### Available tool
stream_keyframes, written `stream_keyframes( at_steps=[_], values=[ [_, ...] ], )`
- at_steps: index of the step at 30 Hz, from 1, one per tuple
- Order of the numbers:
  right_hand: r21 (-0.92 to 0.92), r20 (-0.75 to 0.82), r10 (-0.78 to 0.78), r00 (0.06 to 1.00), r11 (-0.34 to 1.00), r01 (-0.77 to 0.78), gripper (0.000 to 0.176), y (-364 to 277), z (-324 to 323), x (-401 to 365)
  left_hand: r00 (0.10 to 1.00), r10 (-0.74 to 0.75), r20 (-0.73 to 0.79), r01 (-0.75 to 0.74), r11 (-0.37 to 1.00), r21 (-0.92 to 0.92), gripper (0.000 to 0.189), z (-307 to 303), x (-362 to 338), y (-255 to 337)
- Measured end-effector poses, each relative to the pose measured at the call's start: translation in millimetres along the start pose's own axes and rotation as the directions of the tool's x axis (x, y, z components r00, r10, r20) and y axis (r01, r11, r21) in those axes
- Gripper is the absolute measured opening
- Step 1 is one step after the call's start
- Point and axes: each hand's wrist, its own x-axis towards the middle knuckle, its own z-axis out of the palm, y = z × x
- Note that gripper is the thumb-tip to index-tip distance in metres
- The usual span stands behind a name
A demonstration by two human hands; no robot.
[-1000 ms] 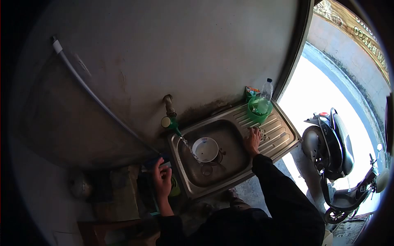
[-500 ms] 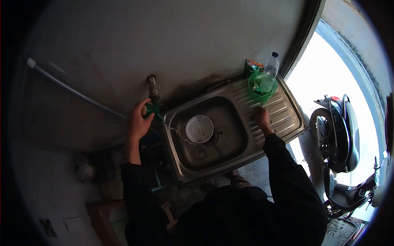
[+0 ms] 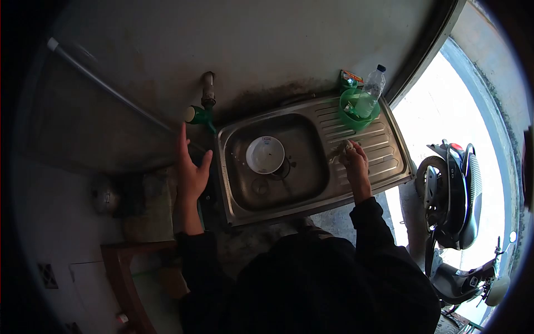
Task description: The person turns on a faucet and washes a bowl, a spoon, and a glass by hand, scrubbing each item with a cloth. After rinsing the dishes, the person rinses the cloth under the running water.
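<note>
My left hand [image 3: 193, 173] is open, thumb apart from the fingers, just below the green tap [image 3: 201, 116] and clear of it. No stream of water shows at the tap. A white bowl [image 3: 265, 155] sits in the steel sink basin [image 3: 303, 192], with dark bits inside it. Over the ridged drainboard [image 3: 384, 142], my right hand [image 3: 357, 163] pinches a small, pale, crumpled thing [image 3: 348, 147] whose kind I cannot make out. Beyond that hand stands a green plastic tub [image 3: 351, 118] holding a clear plastic bottle [image 3: 375, 83] with a dark cap.
A small green and orange packet [image 3: 349, 79] leans behind the tub. A grey pipe [image 3: 105, 83] runs along the wall at left. Below left is a brown wooden frame [image 3: 119, 278]. Motorbikes [image 3: 459, 195] are parked outside the doorway at right.
My left hand has let go of the tap and dropped below it. The water stream has stopped. My right hand has turned, showing the pale thing in its fingers. The view has shifted slightly.
</note>
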Motion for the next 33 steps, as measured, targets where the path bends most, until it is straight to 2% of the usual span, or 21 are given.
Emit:
stream_keyframes(
  at_steps=[1,2,3,4,5,6,7,9,11,12,15,17,18,20,24,26,27,29,33],
  values=[
    [0.039,-0.002,-0.009,1.0,0.999,0.009,0.03,-5,-3,-5,0.98,-0.168,0.103,0.184,0.968,-0.172,0.056,-2,-30,3],
    [0.039,0.009,-0.016,1.0,0.999,0.015,0.03,-6,-8,-8,0.937,-0.238,0.255,0.293,0.933,-0.207,0.049,-3,-60,1],
    [0.004,-0.003,-0.044,0.999,0.999,0.044,0.03,-7,-16,-11,0.868,-0.271,0.415,0.394,0.886,-0.246,0.04,-1,-92,-3],
    [-0.033,-0.012,-0.068,0.998,0.997,0.068,0.031,-7,-22,-16,0.787,-0.281,0.55,0.454,0.866,-0.209,0.033,1,-129,-12],
    [-0.036,0.007,-0.065,0.998,0.997,0.065,0.031,-8,-24,-22,0.718,-0.29,0.632,0.51,0.838,-0.196,0.028,5,-169,-22],
    [-0.08,-0.029,-0.04,0.999,0.996,0.038,0.031,-11,-23,-29,0.681,-0.292,0.671,0.586,0.767,-0.261,0.025,15,-219,-41],
    [-0.124,-0.066,-0.019,0.998,0.992,0.01,0.032,-12,-24,-35,0.587,-0.37,0.72,0.665,0.727,-0.169,0.024,15,-259,-45],
    [-0.137,-0.009,-0.034,0.999,0.99,0.033,0.03,-5,-30,-42,0.484,-0.48,0.732,0.8,0.581,-0.148,0.028,7,-328,-34],
    [-0.119,0.036,-0.047,0.998,0.992,0.051,0.029,0,-26,-50,0.242,-0.617,0.749,0.934,0.356,-0.009,0.033,5,-384,-31],
    [-0.158,-0.004,-0.01,1.0,0.987,0.009,0.029,1,-22,-54,0.241,-0.629,0.739,0.942,0.335,-0.022,0.033,4,-406,-27],
    [-0.213,-0.008,0.064,0.998,0.975,-0.064,0.028,8,-3,-68,0.222,-0.65,0.727,0.975,0.143,-0.17,0.035,2,-445,2],
    [-0.262,0.055,0.048,0.997,0.964,-0.032,0.028,14,6,-80,0.223,-0.651,0.725,0.962,0.029,-0.271,0.036,6,-462,15],
    [-0.299,0.097,0.033,0.995,0.954,-0.002,0.028,16,9,-86,0.23,-0.656,0.719,0.958,0.022,-0.286,0.036,6,-475,14],
    [-0.306,0.135,0.045,0.99,0.952,-0.002,0.028,24,7,-90,0.156,-0.562,0.812,0.987,0.064,-0.146,0.036,7,-490,9],
    [-0.252,0.193,0.078,0.978,0.967,-0.027,0.029,27,8,-107,0.157,-0.552,0.819,0.987,0.104,-0.119,0.035,1,-489,24],
    [-0.235,0.14,0.087,0.986,0.971,-0.052,0.03,26,7,-116,0.118,-0.587,0.801,0.993,0.063,-0.1,0.033,12,-506,19],
    [-0.228,0.145,0.082,0.986,0.972,-0.047,0.03,28,4,-117,0.125,-0.59,0.798,0.992,0.07,-0.104,0.033,10,-502,24],
    [-0.219,0.155,0.068,0.986,0.975,-0.033,0.03,32,1,-118,0.261,-0.694,0.671,0.964,0.224,-0.144,0.031,3,-490,38],
    [-0.178,0.143,0.065,0.988,0.983,-0.039,0.025,33,0,-121,0.336,-0.741,0.582,0.942,0.279,-0.188,0.031,6,-492,44]
  ],
)
